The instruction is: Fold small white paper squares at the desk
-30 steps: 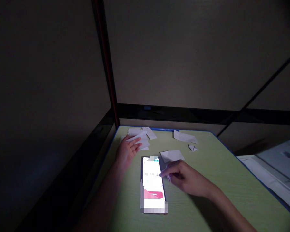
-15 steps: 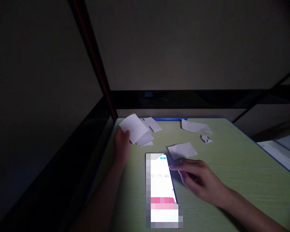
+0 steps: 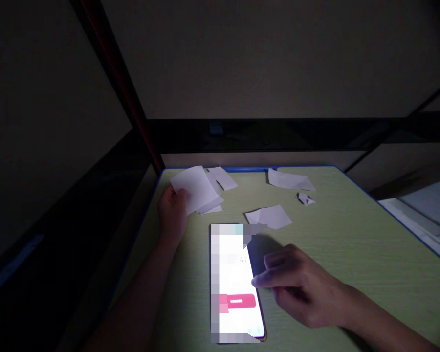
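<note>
My left hand [image 3: 171, 212] grips a white paper sheet [image 3: 195, 189] at its lower left corner, thumb on top. More pieces of paper lie under and behind that sheet at the table's far left. A lit phone [image 3: 236, 274] lies face up in front of me, showing a red button and digits ending in 47; part of its screen is pixelated. At the phone's right edge, my right hand [image 3: 302, 288] holds nothing. Its index finger points at the screen just above the red button, other fingers bent; I cannot tell whether it touches.
On the pale green table [image 3: 352, 244] with a blue edge lie a slip of paper [image 3: 269, 216], a longer strip [image 3: 291, 181] and a small folded paper [image 3: 306, 198]. Another slip [image 3: 223, 178] is at the back. A dark wall stands behind.
My right hand has moved down along the phone's right side, its index finger now lower, near the red button. My left hand still holds the paper. The view has shifted slightly.
</note>
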{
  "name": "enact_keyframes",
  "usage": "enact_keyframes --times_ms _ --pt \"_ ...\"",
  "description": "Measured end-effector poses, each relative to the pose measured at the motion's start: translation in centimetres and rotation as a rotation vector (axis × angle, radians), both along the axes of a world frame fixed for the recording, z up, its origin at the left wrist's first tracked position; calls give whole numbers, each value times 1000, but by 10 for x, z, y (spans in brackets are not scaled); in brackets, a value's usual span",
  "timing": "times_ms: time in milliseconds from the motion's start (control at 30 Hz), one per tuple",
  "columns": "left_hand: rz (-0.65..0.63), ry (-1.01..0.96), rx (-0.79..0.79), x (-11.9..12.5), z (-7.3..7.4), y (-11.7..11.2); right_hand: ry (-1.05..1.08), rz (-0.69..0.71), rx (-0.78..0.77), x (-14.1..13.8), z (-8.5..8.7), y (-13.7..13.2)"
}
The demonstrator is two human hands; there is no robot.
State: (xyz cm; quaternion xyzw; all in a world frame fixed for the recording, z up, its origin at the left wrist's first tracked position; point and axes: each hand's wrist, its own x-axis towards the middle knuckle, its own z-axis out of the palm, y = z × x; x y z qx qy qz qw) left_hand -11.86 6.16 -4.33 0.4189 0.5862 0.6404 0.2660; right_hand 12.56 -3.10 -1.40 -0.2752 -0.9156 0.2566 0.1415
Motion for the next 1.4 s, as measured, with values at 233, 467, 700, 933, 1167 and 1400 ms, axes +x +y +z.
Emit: enact_keyframes --times_ms 233,467,700,933,1167,1400 --pt "84 16 55 1 3 -4 79 -31 1 4 2 -1" --pt "86 73 119 2 4 -7 75 -50 70 5 0 -2" --pt "55 53 83 4 3 -6 21 -33 3 -2 -3 -7" --pt "22 16 75 4 3 -5 -14 -126 50 1 -8 -2" --pt "20 -11 51 4 5 -4 10 -108 48 0 -8 -3" --pt "54 -38 22 4 7 -4 20 -58 38 -3 -5 -9"
